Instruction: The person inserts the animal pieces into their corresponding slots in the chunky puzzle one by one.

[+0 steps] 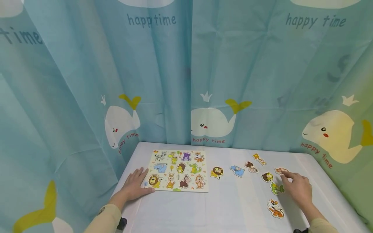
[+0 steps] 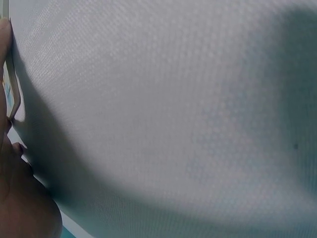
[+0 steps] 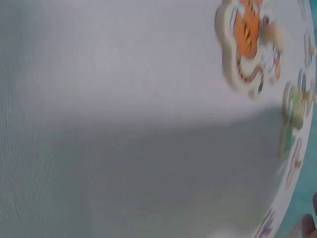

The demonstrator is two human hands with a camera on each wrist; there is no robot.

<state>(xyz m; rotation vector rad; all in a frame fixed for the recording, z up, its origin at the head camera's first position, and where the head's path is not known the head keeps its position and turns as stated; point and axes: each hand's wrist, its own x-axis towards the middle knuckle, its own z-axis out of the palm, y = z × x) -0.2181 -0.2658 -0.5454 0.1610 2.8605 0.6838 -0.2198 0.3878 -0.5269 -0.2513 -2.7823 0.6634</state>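
Observation:
My left hand (image 1: 134, 184) rests at the left edge of the animal puzzle board (image 1: 186, 189), its fingers spread and the thumb along the lower left corner. In the left wrist view, part of the left hand (image 2: 22, 193) shows beside the board's edge. Over at the right, my right hand (image 1: 298, 189) pinches a brown-and-orange animal puzzle piece (image 1: 280, 169) between thumb and fingertips. The hand hides part of that piece. Just beside it lie a green crocodile piece (image 1: 276, 188) and a brown-and-yellow piece (image 1: 267, 177).
Nearer me lies a tiger piece (image 1: 275, 208). A lion piece (image 1: 217, 172) is close to the board's right edge, with an elephant piece (image 1: 237, 171), a dark brown piece (image 1: 251, 167) and a giraffe piece (image 1: 259, 159) farther right. A blue curtain (image 1: 175, 81) hangs behind the white table (image 1: 175, 213).

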